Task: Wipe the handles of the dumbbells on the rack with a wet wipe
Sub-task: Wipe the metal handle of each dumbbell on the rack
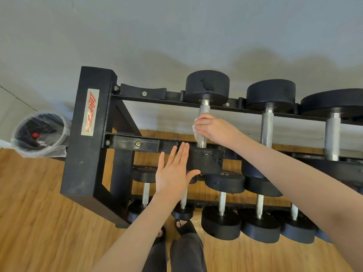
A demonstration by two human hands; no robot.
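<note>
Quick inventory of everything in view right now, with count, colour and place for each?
rack: one, black with a red-lettered label, against the wall.
top-tier dumbbells: three seen, black heads, silver handles, upper rails; the leftmost is being wiped.
lower-tier dumbbells: at least five, black heads, silver handles, lower rails, partly hidden.
wipe: one, white, around the leftmost top handle under the right hand.
bin: one, clear liner, dark contents, on the floor left of the rack.
floor: wood, brown.
wall: grey.
sandals: black, below the rack.
left hand: open, flat against the near head of the leftmost top dumbbell.
right hand: grips the wipe on the handle.
</note>
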